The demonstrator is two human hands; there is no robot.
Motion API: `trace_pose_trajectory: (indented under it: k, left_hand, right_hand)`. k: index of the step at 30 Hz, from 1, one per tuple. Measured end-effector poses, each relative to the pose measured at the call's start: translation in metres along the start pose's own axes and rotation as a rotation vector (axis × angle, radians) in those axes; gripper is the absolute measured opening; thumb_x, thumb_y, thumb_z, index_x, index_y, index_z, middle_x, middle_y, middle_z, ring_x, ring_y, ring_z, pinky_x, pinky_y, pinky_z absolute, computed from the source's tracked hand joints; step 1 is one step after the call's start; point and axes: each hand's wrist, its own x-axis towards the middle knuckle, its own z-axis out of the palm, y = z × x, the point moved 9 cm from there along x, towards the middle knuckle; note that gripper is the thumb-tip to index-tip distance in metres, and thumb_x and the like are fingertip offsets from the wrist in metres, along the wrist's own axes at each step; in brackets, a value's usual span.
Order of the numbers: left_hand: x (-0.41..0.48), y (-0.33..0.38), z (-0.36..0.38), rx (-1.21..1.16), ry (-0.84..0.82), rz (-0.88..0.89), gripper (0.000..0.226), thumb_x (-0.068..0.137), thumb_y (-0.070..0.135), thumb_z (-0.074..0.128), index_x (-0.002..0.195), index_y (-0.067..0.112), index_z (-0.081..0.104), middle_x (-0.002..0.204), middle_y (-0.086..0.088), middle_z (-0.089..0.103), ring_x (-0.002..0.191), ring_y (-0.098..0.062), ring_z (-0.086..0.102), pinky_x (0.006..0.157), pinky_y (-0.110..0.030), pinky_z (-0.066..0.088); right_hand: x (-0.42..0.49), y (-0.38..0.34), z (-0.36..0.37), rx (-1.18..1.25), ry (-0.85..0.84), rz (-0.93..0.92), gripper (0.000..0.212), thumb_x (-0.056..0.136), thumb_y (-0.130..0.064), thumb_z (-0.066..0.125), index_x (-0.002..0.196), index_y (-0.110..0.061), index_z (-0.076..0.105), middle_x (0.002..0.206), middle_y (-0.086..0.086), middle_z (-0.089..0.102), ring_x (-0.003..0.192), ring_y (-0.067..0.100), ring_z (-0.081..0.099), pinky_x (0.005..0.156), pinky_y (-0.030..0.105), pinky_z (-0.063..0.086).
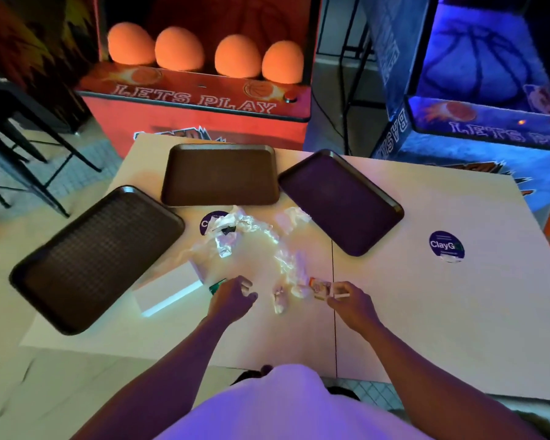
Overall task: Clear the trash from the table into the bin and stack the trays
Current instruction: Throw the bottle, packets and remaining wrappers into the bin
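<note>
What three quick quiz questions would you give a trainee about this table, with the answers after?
1. How many trays lie on the table?
2. True or false: the trays are already stacked.
3. The right hand pinches: A) a tray rim, B) a small white scrap, C) a cup.

Key
1. Three.
2. False: each lies flat on its own.
3. B, the small white scrap.
</note>
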Motion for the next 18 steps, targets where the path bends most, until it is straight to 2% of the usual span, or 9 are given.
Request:
trace_pose_trajectory:
  k: [4,9,14,18]
  left_hand:
    - [-0.005,-0.016,-0.005,-0.036,0.025,-0.025,0.028,0.089,0.035,0.074,0.114,0.023,0.070,0.112,0.005,0.074,0.103,-0.018,0.070,0.096,-0.037,0.055]
    - [-0.011,-0.025,-0.005,-0.054,0.062,-0.045,0.024,0.090,0.033,0.073,0.112,0.024,0.069,0.108,0.007,0.075,0.098,-0.016,0.070,0.095,-0.037,0.056]
    - [-0.018,-0.027,0.000,-0.087,0.111,-0.081,0.024,0.089,0.033,0.075,0.111,0.025,0.070,0.105,0.008,0.075,0.094,-0.015,0.070,0.093,-0.035,0.056]
    - [-0.027,-0.024,0.005,-0.093,0.147,-0.115,0.024,0.088,0.032,0.076,0.111,0.024,0.071,0.105,0.007,0.076,0.097,-0.014,0.072,0.094,-0.036,0.056]
  right_hand:
    - [-0.002,-0.009,0.005,-0.039,-0.022,-0.015,0.026,0.088,-0.034,0.075,0.112,-0.025,0.071,0.112,-0.006,0.073,0.087,0.010,0.066,0.064,0.013,0.044]
    - [-0.002,-0.016,0.012,-0.037,-0.073,-0.028,0.028,0.083,-0.025,0.077,0.110,-0.022,0.073,0.108,-0.004,0.073,0.091,0.015,0.070,0.072,0.021,0.048]
    - [0.006,-0.021,0.014,-0.078,-0.105,-0.068,0.028,0.084,-0.025,0.076,0.111,-0.018,0.073,0.108,-0.001,0.073,0.099,0.020,0.071,0.085,0.031,0.056]
    - [0.015,-0.024,0.011,-0.129,-0.132,-0.121,0.029,0.083,-0.025,0.076,0.110,-0.014,0.073,0.108,0.003,0.073,0.100,0.024,0.069,0.087,0.036,0.057]
